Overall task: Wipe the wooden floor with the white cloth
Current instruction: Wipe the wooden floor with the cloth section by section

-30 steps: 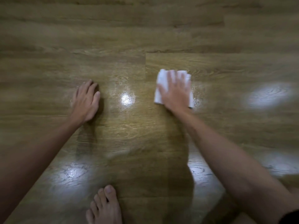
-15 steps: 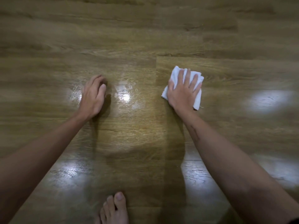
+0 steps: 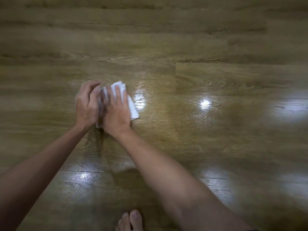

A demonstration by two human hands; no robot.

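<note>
The right hand [image 3: 116, 112] lies flat on the cloth [image 3: 131, 105], fingers straight, pressing it to the floor [image 3: 216, 139] at left of centre. The left hand [image 3: 86, 104] touches beside it, fingers curled; its grip is blurred, cannot tell.

No readable text, labels, brands, numbers or signs are seen anywhere in the head view. Only plain surfaces are shown, all unmarked.
</note>
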